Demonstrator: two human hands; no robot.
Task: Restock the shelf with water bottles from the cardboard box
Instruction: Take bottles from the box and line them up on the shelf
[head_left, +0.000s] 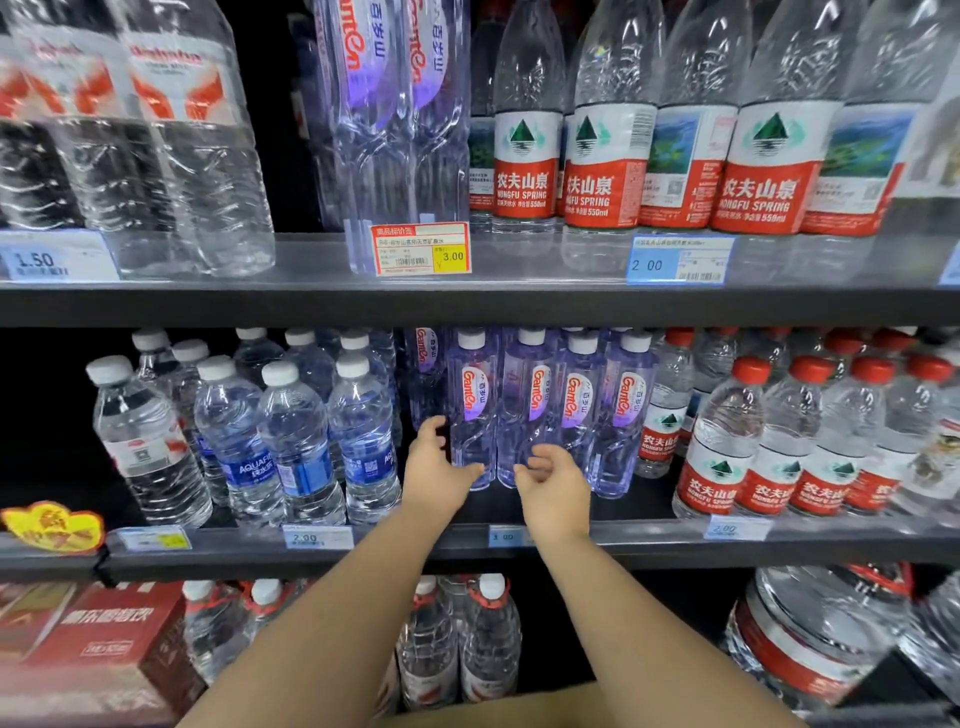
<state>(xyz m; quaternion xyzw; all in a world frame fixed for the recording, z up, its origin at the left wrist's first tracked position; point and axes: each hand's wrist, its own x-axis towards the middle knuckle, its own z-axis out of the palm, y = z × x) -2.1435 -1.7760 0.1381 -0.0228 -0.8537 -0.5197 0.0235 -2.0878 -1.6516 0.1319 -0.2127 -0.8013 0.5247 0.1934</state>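
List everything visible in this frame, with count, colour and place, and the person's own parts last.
Ganten bottles: four in the front row, more behind; purple-tinted, white caps; middle shelf, centre.
Aquafina bottles: several; clear, blue labels; middle shelf, left of centre.
Nongfu Spring bottles: many; clear, red caps and labels; middle shelf, right.
Tall Nongfu Spring bottles: a row; red and white labels; top shelf, right.
Tall Ganten bottles: two; purple-tinted; top shelf, centre.
Price tag: one; red and yellow, reads 3.00; top shelf edge.
Red carton: one; bottom left.
Left hand: open, fingers at the leftmost front Ganten bottle.
Right hand: open, in front of the Ganten row.
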